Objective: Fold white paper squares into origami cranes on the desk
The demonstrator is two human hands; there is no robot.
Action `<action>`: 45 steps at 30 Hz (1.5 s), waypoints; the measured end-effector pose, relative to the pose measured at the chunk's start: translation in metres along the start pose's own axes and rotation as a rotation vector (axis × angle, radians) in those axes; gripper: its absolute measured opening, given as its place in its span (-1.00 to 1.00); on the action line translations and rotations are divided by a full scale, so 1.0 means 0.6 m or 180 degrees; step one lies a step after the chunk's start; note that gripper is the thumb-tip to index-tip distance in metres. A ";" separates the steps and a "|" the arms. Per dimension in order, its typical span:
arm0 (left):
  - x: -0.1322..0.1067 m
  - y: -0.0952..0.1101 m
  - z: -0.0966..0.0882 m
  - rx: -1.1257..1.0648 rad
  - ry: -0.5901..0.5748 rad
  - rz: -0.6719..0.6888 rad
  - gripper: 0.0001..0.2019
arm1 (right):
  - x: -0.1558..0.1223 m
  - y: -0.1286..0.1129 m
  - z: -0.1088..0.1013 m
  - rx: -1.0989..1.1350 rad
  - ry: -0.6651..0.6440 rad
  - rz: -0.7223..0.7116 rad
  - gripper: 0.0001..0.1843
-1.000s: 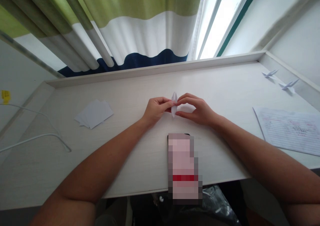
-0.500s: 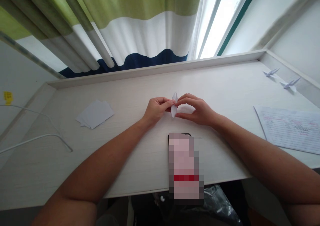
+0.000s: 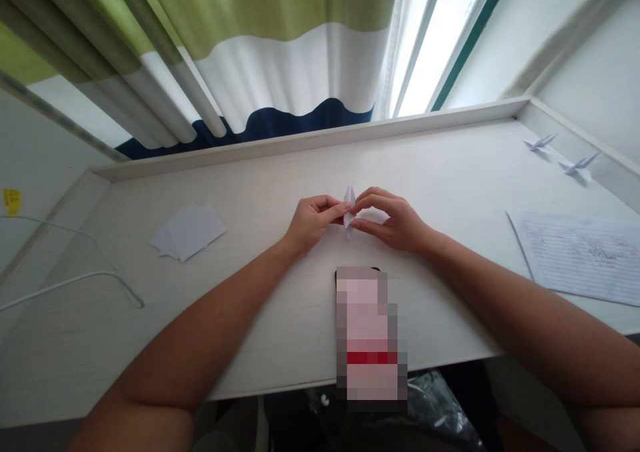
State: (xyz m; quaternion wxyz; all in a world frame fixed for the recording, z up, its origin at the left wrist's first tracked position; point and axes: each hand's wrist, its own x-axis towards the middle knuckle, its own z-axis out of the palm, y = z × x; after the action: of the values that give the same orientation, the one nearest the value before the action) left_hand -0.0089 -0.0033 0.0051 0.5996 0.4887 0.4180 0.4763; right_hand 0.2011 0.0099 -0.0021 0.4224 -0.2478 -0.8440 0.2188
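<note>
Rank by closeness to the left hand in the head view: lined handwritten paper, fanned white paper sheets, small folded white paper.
1. Small folded white paper, held by the left hand.
2. Fanned white paper sheets, on the left.
3. Lined handwritten paper, far right.

Thin white paper, matt and smooth, is seen in the folded piece (image 3: 349, 217) at the centre, and the same dull finish is shown by the loose sheets (image 3: 187, 233) and the two folded figures (image 3: 540, 143). The ruled pages (image 3: 585, 259) are also of paper. The desk (image 3: 260, 319) is faced in pale wood or a wood-look board — faintly grained, with a low sheen. Woven cloth, softly pleated, is hung as the curtain (image 3: 295, 62). The cable (image 3: 75, 280) is sheathed in smooth plastic; the bag (image 3: 437, 405) is of clear film — glossy and crinkled.
</note>
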 end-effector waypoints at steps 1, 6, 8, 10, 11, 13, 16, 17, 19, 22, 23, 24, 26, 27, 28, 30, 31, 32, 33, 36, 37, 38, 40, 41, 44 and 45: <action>0.000 0.000 0.000 0.0013 0.0001 -0.0001 -0.71 | 0.000 0.002 0.000 -0.0170 0.0036 -0.0134 -0.92; 0.001 -0.001 0.000 -0.0073 0.0043 -0.0162 -0.65 | 0.000 0.007 -0.008 -0.1300 -0.0111 -0.0776 -0.89; 0.001 -0.001 0.000 -0.0106 0.0062 -0.0203 -0.63 | 0.001 0.006 -0.012 -0.1593 -0.0194 -0.0986 -0.86; 0.001 0.001 0.001 -0.0146 0.0060 -0.0251 -0.62 | 0.003 0.004 -0.013 -0.1781 -0.0211 -0.1170 -0.84; 0.000 0.002 0.001 -0.0167 0.0057 -0.0282 -0.61 | 0.004 0.003 -0.013 -0.1853 -0.0198 -0.1243 -0.83; 0.000 0.004 0.001 -0.0188 0.0064 -0.0326 -0.60 | 0.006 0.000 -0.012 -0.1973 -0.0160 -0.1343 -0.83; 0.001 0.006 0.001 -0.0218 0.0056 -0.0362 -0.60 | 0.008 -0.003 -0.009 -0.2103 -0.0107 -0.1439 -0.87; 0.001 0.006 0.001 -0.0229 0.0052 -0.0367 -0.61 | 0.008 -0.004 -0.009 -0.2127 -0.0116 -0.1416 -0.89; 0.002 0.006 0.000 -0.0261 0.0049 -0.0380 -0.62 | 0.007 -0.005 -0.010 -0.2124 -0.0168 -0.1297 -0.89; 0.003 0.006 -0.002 -0.0290 0.0030 -0.0417 -0.63 | 0.006 -0.005 -0.012 -0.2020 -0.0216 -0.1110 -0.85; 0.003 0.007 -0.002 -0.0276 0.0019 -0.0422 -0.63 | 0.006 -0.005 -0.012 -0.1989 -0.0215 -0.1067 -0.83; 0.003 0.007 -0.002 -0.0251 0.0011 -0.0416 -0.62 | 0.006 -0.004 -0.012 -0.1963 -0.0206 -0.1029 -0.83; 0.003 0.007 -0.003 -0.0202 -0.0003 -0.0407 -0.60 | 0.007 -0.003 -0.011 -0.1930 -0.0189 -0.0964 -0.83; 0.003 0.007 -0.003 -0.0191 0.0000 -0.0409 -0.60 | 0.008 -0.003 -0.010 -0.1926 -0.0188 -0.0943 -0.83; 0.003 0.007 -0.003 -0.0189 0.0003 -0.0421 -0.60 | 0.008 -0.002 -0.010 -0.1940 -0.0198 -0.0946 -0.83; 0.004 0.006 -0.003 -0.0179 0.0013 -0.0446 -0.60 | 0.009 -0.001 -0.010 -0.2031 -0.0205 -0.1029 -0.84; 0.004 0.005 -0.004 -0.0162 0.0020 -0.0449 -0.61 | 0.009 -0.001 -0.011 -0.2093 -0.0185 -0.1104 -0.84; 0.004 0.005 -0.004 -0.0138 0.0028 -0.0445 -0.62 | 0.009 0.000 -0.011 -0.2155 -0.0146 -0.1192 -0.85; 0.004 0.004 -0.004 -0.0113 0.0037 -0.0441 -0.63 | 0.009 0.000 -0.012 -0.2208 -0.0101 -0.1281 -0.87; 0.003 0.005 -0.003 -0.0066 0.0066 -0.0475 -0.64 | 0.009 -0.001 -0.012 -0.2258 -0.0066 -0.1406 -0.94; 0.002 0.006 -0.003 -0.0067 0.0079 -0.0498 -0.64 | 0.010 -0.002 -0.011 -0.2236 -0.0092 -0.1373 -0.93; 0.001 0.007 -0.003 -0.0073 0.0085 -0.0517 -0.63 | 0.010 -0.003 -0.010 -0.2184 -0.0119 -0.1310 -0.91; 0.000 0.008 -0.001 -0.0099 0.0082 -0.0519 -0.62 | 0.011 -0.005 -0.006 -0.2021 -0.0129 -0.1149 -0.87; -0.001 0.009 -0.001 -0.0115 0.0079 -0.0504 -0.61 | 0.011 -0.005 -0.005 -0.1939 -0.0108 -0.1090 -0.87; -0.002 0.010 0.000 -0.0117 0.0069 -0.0469 -0.60 | 0.011 -0.003 -0.004 -0.1823 -0.0081 -0.1097 -0.89; -0.001 0.010 0.000 -0.0103 0.0068 -0.0469 -0.60 | 0.010 -0.001 -0.005 -0.1828 -0.0112 -0.1134 -0.88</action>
State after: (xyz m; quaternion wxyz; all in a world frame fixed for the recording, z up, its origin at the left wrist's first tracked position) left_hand -0.0102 -0.0037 0.0112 0.6364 0.4418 0.4515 0.4427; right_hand 0.2003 0.0137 0.0035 0.3523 -0.2015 -0.9084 -0.1009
